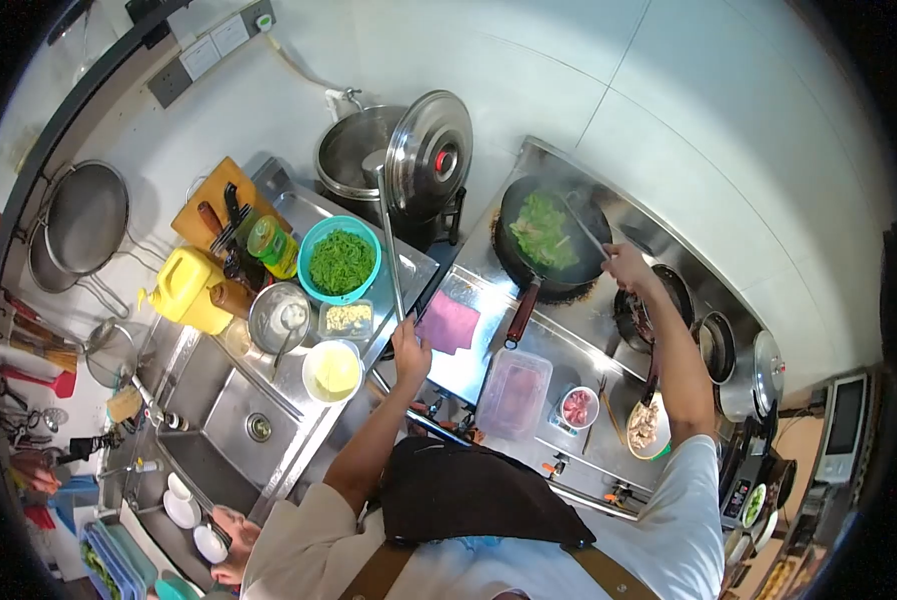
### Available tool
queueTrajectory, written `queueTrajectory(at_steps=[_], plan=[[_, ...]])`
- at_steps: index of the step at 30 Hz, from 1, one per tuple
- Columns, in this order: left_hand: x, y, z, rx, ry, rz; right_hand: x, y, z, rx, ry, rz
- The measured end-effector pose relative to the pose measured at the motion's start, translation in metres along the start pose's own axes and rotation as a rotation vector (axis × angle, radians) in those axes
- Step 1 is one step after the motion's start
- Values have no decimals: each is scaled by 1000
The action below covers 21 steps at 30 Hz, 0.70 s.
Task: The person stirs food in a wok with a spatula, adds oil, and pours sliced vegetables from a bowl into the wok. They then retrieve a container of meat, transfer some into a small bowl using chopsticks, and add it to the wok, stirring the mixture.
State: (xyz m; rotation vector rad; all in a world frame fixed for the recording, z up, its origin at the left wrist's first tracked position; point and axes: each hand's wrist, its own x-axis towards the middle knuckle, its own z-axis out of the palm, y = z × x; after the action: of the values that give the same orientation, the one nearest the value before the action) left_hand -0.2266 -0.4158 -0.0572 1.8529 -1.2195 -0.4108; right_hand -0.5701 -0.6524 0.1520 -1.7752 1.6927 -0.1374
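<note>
My left hand [410, 356] is closed around the handle of a long metal ladle [393, 250], whose round end is over the tall steel pot [344, 185]. A steel lid [431, 150] with a red-ringed knob leans upright against that pot. Out over the stove, my right hand [627, 268] grips a long metal utensil [587, 226]; its far end reaches into the black wok [590, 262] and is hidden there. Leafy greens [543, 230] lie in the wok, with faint steam above. The wok's brown handle [522, 315] points toward me, with neither hand on it.
A turquoise bowl of chopped greens [341, 262], a steel bowl [279, 318] and a yellow jug [186, 290] stand left, behind the sink [231, 415]. A pink cloth [449, 322], plastic box [514, 395] and meat cup [577, 408] lie before the stove. Another person's hand [234, 540] is lower left.
</note>
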Motion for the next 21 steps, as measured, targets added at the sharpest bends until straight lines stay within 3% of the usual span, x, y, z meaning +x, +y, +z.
queueTrajectory(at_steps=[1,3,5,7,8,11,13,17,19,20,21], plan=[[-8,5,-12,2,5,-12,-7,1,11,-293,37,-192],[-22,13,-41,-192,-69,11,-29,10,26,-702,144,-323],[-33,7,-65,-233,85,7,-84,-23,20,-700,57,-167],[-36,20,-110,-350,186,-215,-110,-21,25,-692,54,-207],[-34,14,-129,-285,307,-140,-108,-8,38,-726,77,-243],[-22,-35,-163,-280,678,-224,-105,24,76,-700,160,-275],[-7,-46,-195,-112,793,-312,-105,34,86,-644,239,-287],[40,-86,-255,29,1008,-224,-111,49,109,-441,343,-246],[57,-145,-278,160,878,-436,-113,37,119,-523,304,-58],[57,-166,-277,151,874,-431,-107,47,126,-542,293,-40],[64,-184,-274,221,921,-767,-105,50,130,-542,306,-36]])
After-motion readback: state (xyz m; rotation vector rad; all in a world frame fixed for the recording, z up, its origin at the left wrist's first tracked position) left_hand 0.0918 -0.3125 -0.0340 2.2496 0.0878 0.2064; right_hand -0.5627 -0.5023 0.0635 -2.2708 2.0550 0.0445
